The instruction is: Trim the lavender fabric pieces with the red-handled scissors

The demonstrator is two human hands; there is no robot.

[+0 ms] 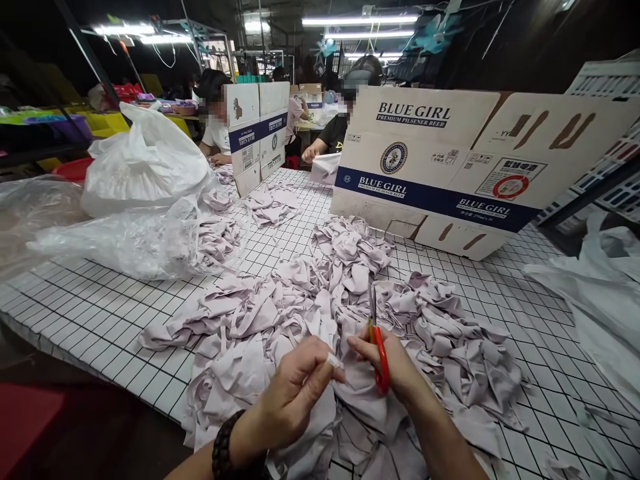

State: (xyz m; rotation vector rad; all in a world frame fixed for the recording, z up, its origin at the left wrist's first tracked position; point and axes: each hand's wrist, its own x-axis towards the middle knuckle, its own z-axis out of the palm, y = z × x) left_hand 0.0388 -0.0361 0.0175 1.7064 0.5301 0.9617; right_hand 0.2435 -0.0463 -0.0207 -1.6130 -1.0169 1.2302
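Item: trimming station, head view

- Left hand: fingers pinched on a lilac fabric piece that lies between both hands at the near side of the heap; pale tape on one fingertip, bead bracelet at the wrist
- Right hand: clenched round red-handled snips, blades pointing up and away, apparently closed and just above the held piece
- Step, as judged: a piece is held taut for snipping, blades not yet in the cloth. A cut here would call for the tip to come down to the pinched edge, clear of the taped finger beside it
- Heap of lilac fabric pieces: spreads across the middle of the white gridded table and hangs over its near edge below the wrists
- Edges: the near table edge runs diagonally at lower left; a Blue Girl beer carton stands as a wall beyond the heap; a clear plastic bag with more pieces lies to the left
- Open room: bare grid left of the heap and to its right, before the white sheeting
- Other people: seated at the far end, well apart
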